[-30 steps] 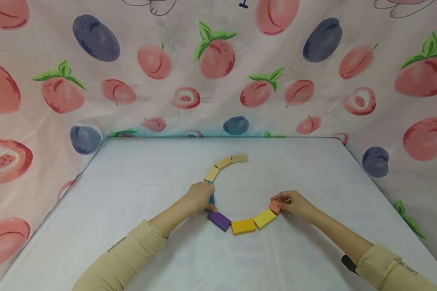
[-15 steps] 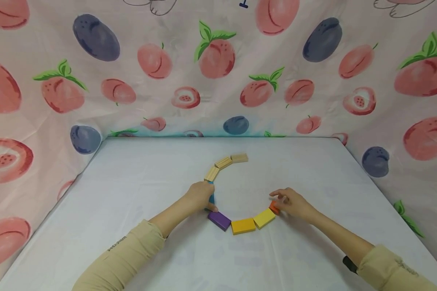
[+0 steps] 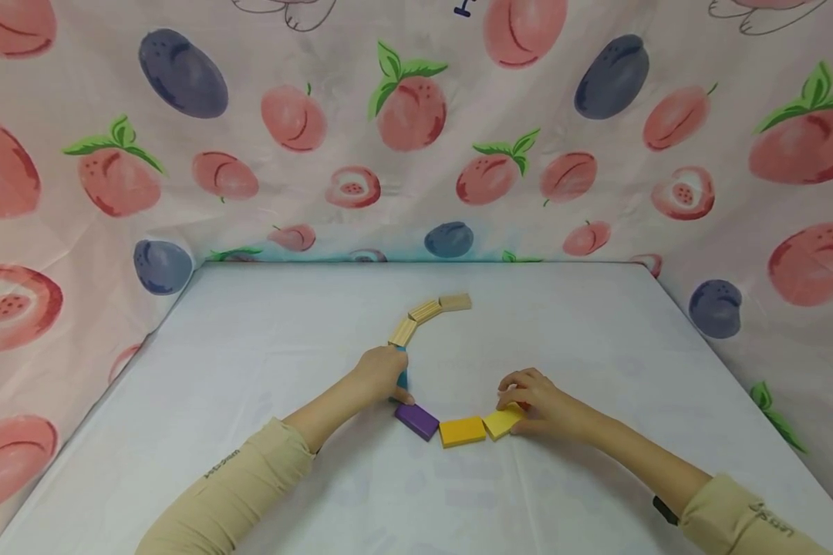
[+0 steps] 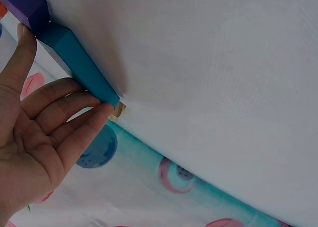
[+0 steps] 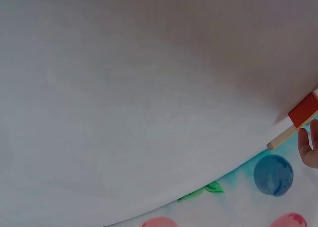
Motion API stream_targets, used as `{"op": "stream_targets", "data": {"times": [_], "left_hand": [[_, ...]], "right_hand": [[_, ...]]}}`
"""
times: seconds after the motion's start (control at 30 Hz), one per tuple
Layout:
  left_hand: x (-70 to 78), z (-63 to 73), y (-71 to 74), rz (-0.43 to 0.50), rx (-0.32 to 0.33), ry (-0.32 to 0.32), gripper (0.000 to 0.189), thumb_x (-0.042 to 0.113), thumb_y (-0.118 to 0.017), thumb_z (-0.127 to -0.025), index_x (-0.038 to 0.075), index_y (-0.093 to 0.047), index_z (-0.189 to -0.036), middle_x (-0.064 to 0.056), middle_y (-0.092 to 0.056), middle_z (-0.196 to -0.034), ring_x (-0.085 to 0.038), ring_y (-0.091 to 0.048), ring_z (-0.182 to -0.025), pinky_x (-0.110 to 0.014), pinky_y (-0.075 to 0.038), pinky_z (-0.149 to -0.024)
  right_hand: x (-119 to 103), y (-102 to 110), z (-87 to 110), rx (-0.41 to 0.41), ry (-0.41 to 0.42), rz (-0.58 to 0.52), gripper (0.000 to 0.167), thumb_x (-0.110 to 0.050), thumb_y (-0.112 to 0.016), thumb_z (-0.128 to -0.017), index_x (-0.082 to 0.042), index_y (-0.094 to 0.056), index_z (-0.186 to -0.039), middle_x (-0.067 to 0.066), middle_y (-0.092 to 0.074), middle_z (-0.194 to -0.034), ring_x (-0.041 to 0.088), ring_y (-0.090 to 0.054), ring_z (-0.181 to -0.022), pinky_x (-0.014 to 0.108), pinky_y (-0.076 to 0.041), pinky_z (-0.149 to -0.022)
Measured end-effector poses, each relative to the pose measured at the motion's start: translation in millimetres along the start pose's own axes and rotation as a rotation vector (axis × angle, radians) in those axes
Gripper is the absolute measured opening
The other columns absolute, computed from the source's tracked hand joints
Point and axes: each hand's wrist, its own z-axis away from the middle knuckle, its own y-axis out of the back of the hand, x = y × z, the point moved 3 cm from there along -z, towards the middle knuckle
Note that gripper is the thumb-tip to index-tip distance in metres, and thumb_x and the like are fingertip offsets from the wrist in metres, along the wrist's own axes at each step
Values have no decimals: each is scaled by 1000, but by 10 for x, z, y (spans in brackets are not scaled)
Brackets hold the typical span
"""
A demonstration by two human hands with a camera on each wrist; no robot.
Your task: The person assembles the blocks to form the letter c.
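My left hand [image 3: 380, 375] holds the blue block [image 4: 82, 63], its fingers along the block's side and far end. The thumb touches the corner where it meets the purple block [image 3: 417, 421]. My right hand [image 3: 547, 402] grips the yellow block [image 3: 503, 422], thumb on the near side and fingers on the far side. An orange-yellow block [image 3: 462, 432] lies between the purple and yellow ones. The red-orange block [image 5: 304, 110] is hidden behind the right hand in the head view but shows at the right edge of the right wrist view.
Three plain wooden blocks [image 3: 426, 311] continue the curve behind the left hand. All the blocks lie on a white-covered table [image 3: 264, 308]. A fruit-print cloth [image 3: 389, 208] hangs along the back and sides.
My right hand has let go of the red-orange block and moved left and nearer, onto the yellow block. The left hand stays at the blue block.
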Motion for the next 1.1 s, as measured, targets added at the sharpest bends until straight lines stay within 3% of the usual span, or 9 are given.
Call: {"op": "stream_targets", "data": {"times": [0.5, 0.77, 0.97, 1.1], "left_hand": [[3, -8, 2, 22, -4, 6, 43, 38, -80, -67, 3, -60, -82, -2, -53, -72, -14, -44, -67, -26, -41, -62], [-10, -4, 11, 2, -8, 6, 46, 39, -81, -67, 2, -61, -85, -4, -55, -74, -15, -44, -67, -28, -43, -63], [-12, -15, 22, -8, -17, 13, 46, 40, -80, -67, 2, -62, -86, -4, -56, -74, -15, -45, -68, -27, -44, -63], [-15, -25, 15, 1, -21, 9, 46, 40, -80, -67, 2, -62, -86, -4, -57, -75, -15, -45, -68, -28, -45, -64]], "right_hand": [[-42, -21, -28, -31, -72, -17, 25, -16, -77, -76, -16, -65, -97, 6, -55, -117, 28, -44, -112, 49, -40, -94], [-231, -89, -160, -75, -94, 41, 48, -34, -77, -77, -13, -62, -118, 8, -54, -121, 31, -44, -116, 55, -33, -99], [-424, -210, -297, -3, -31, 154, 31, -32, -77, -77, -13, -65, -98, 3, -59, -109, 24, -49, -108, 47, -38, -96], [-455, -252, -311, 16, -53, 180, 27, -30, -79, -75, -12, -66, -90, 3, -60, -106, 24, -50, -106, 46, -40, -95]]}}
